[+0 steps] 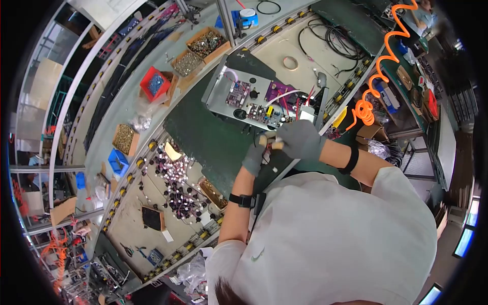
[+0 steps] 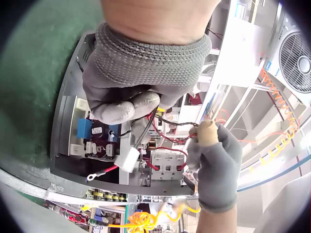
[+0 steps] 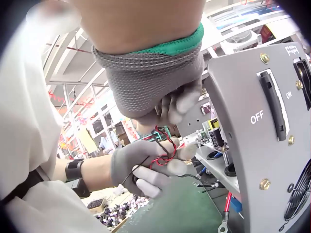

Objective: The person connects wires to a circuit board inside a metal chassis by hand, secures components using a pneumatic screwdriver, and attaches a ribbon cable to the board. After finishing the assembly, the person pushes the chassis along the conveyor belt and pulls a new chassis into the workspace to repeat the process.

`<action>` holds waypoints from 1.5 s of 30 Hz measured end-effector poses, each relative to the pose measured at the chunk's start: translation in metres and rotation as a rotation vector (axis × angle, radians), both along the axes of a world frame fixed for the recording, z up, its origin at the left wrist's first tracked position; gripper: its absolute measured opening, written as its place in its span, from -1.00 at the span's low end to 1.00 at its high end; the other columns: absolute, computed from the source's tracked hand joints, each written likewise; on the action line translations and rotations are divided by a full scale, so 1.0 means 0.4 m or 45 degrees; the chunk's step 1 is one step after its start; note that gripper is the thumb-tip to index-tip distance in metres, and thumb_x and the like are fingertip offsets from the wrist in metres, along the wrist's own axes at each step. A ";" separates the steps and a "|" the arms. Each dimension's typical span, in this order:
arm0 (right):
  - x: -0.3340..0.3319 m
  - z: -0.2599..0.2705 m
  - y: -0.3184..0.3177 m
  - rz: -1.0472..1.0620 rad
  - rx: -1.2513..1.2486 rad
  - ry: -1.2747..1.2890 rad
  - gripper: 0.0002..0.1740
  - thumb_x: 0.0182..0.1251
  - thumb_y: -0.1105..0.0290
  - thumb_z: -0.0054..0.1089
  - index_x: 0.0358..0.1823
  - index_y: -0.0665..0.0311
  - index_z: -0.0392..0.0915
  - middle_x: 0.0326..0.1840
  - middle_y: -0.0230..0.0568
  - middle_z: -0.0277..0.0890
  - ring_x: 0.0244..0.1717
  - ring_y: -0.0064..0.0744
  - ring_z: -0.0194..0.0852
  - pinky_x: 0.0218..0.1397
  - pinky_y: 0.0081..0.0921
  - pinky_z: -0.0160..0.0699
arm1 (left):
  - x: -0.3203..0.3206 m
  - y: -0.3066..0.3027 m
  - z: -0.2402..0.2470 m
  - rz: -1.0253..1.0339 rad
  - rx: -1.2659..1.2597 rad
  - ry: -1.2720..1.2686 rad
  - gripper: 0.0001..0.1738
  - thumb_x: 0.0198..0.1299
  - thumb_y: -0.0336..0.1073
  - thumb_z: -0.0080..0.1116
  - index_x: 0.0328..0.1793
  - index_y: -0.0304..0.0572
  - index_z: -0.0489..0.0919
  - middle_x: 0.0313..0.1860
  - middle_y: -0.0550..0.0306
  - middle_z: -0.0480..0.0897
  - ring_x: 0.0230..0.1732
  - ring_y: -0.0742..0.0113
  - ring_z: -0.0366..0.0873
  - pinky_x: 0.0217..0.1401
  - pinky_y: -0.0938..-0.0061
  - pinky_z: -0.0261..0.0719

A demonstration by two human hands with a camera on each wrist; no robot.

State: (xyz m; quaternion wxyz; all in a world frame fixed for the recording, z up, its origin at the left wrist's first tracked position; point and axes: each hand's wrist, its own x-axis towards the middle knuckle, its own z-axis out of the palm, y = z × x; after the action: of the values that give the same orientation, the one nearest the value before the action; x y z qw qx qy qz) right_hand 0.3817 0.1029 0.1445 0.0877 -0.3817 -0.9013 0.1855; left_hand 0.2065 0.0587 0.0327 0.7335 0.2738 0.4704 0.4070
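Both gloved hands meet at the near edge of an opened grey metal unit (image 1: pixel 218 99) holding circuit boards. Twisted red and black wires (image 3: pixel 167 156) run between the fingers of the left hand (image 1: pixel 253 159) (image 2: pixel 146 73) (image 3: pixel 141 165), which pinches them. The right hand (image 1: pixel 302 141) (image 2: pixel 216 170) (image 3: pixel 153 92) has curled fingers pinching the same wires (image 2: pixel 167 139); its fingertips are partly hidden. Below the left hand, in the left wrist view, hang a white connector (image 2: pixel 127 159) and a red lead with a ring terminal (image 2: pixel 92 176). The unit's panel (image 3: pixel 248 160) reads OFF and ON.
The unit stands on a green work surface (image 1: pixel 195 132). Boxes of small fasteners (image 1: pixel 207 43), a red bin (image 1: pixel 154 84) and a blue bin (image 1: pixel 118 161) line the far side. Loose connectors (image 1: pixel 178 188) lie left; a black cable coil (image 1: pixel 335 43) and orange air hose (image 1: pixel 378 71) are right.
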 end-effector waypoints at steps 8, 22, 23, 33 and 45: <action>0.017 0.042 0.096 -0.564 -0.323 -0.303 -0.56 0.19 0.02 -0.03 -0.46 0.26 0.60 -0.53 -0.10 0.56 -0.48 -0.10 0.57 -0.35 -0.21 0.49 | -0.009 -0.006 -0.027 0.098 0.181 0.294 -0.64 0.31 -0.10 -0.01 0.06 -0.14 0.58 -0.32 0.28 0.65 -0.61 0.69 0.27 -0.61 0.75 0.21; -0.009 0.044 0.062 0.130 0.090 -0.094 -0.76 0.06 0.30 0.16 -0.21 0.14 0.55 -0.38 -0.21 0.48 -0.34 -0.13 0.52 -0.34 -0.29 0.46 | 0.022 0.033 -0.040 -0.114 0.581 0.700 -0.71 0.11 -0.45 0.18 0.00 -0.21 0.57 -0.19 0.17 0.63 -0.21 0.45 0.53 -0.12 0.56 0.50; -0.010 0.053 0.072 0.070 0.078 -0.278 -0.73 -0.02 0.38 0.17 -0.20 0.08 0.53 -0.33 -0.26 0.44 -0.29 -0.16 0.50 -0.28 -0.28 0.48 | 0.015 0.031 -0.046 -0.121 0.531 0.619 -0.75 0.13 -0.42 0.17 -0.04 -0.21 0.57 -0.24 0.15 0.64 -0.27 0.45 0.54 -0.18 0.57 0.51; 0.023 0.005 0.046 -0.040 -0.098 0.067 -0.74 -0.01 0.45 0.16 -0.20 0.15 0.54 -0.22 -0.17 0.40 -0.33 -0.08 0.49 -0.25 -0.24 0.48 | -0.046 0.007 -0.035 0.588 0.297 0.799 -0.75 0.22 -0.44 -0.02 -0.03 -0.19 0.61 -0.36 0.21 0.65 -0.48 0.58 0.46 -0.40 0.69 0.42; -0.075 -0.034 0.026 0.462 -0.059 0.383 -0.56 -0.06 0.61 0.11 -0.07 0.08 0.50 -0.23 -0.23 0.46 -0.13 -0.15 0.45 -0.14 -0.32 0.48 | -0.140 -0.112 -0.030 -0.466 0.126 0.568 -0.71 0.19 -0.40 0.07 0.03 -0.27 0.56 -0.30 0.21 0.62 -0.40 0.60 0.44 -0.35 0.64 0.43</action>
State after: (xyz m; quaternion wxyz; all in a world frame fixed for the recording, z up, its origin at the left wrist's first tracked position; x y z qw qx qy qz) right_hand 0.3515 0.1135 0.1309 0.1774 -0.1836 -0.9274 0.2734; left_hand 0.1504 0.0138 0.0209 0.6589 0.4724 0.5425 0.2200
